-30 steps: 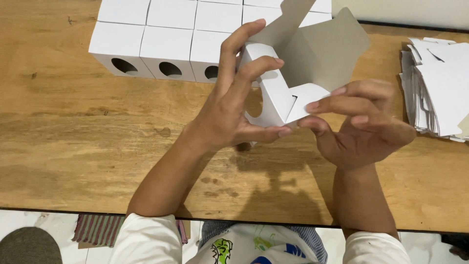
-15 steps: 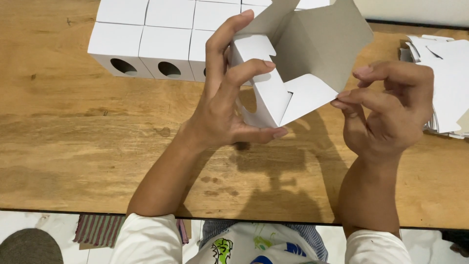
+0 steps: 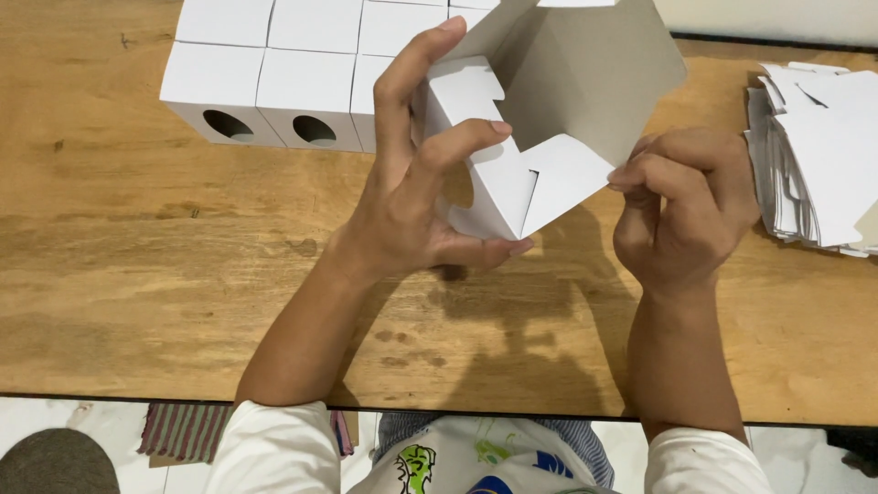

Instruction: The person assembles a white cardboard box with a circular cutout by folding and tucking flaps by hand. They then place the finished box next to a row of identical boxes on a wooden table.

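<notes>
the left hand (image 3: 416,197) is clamped on a half-folded white box (image 3: 540,119), held up above the wooden surface (image 3: 137,265). its thumb presses under the box's lower corner, the index finger lies along the left edge, and the middle finger curls over a notched flap (image 3: 471,91) at the box's open end. two more flaps meet in a point just right of that thumb.

the right hand (image 3: 681,210) is curled, its fingers drawn together, and its fingertips (image 3: 626,174) touch the right corner of the lower flap (image 3: 562,178). it pinches or pushes that edge; which of the two cannot be told from this view. the box's large back panel stands open above both hands, its grey inside facing the camera.

behind the left hand, at the far side of the surface, finished white boxes (image 3: 274,64) stand close together in rows. the two nearest at the left show an oval hole in the front face. at the right edge of the surface lies a stack of flat white blanks (image 3: 814,155), well apart from the rows and just beside the right hand.

both forearms reach in from the near edge, with white sleeves (image 3: 274,448) at the bottom. below the surface a striped mat (image 3: 183,430) lies on a pale floor.
</notes>
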